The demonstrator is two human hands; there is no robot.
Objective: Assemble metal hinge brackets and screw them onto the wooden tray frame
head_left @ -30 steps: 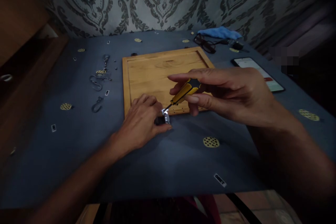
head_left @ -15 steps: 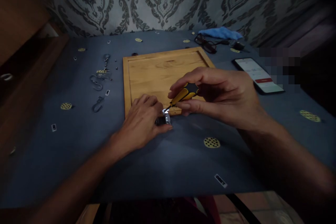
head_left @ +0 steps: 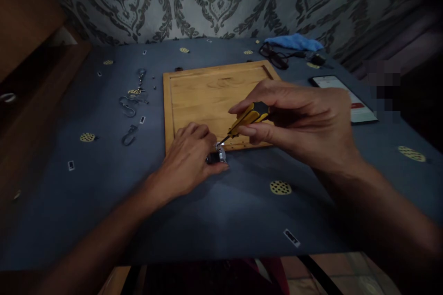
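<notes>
Fitting (head_left: 221, 153), at six o'clock of the board (head_left: 197, 94), is clamped by fingers of the left hand (head_left: 189, 154); screwdriver (head_left: 243, 120), handle toward two o'clock, is finger-pinched by the right hand (head_left: 308, 122).

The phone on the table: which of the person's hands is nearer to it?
Right: the right hand is just in front of the phone, hiding part of it; the left hand is farther left, at the near edge of the wooden board.

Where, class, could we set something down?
Free: tablecloth between the forearms, and left of the metal hooks. Crowded: around left hand, screwdriver and right hand at the wooden board; far right, by glasses, blue cloth and phone.
</notes>
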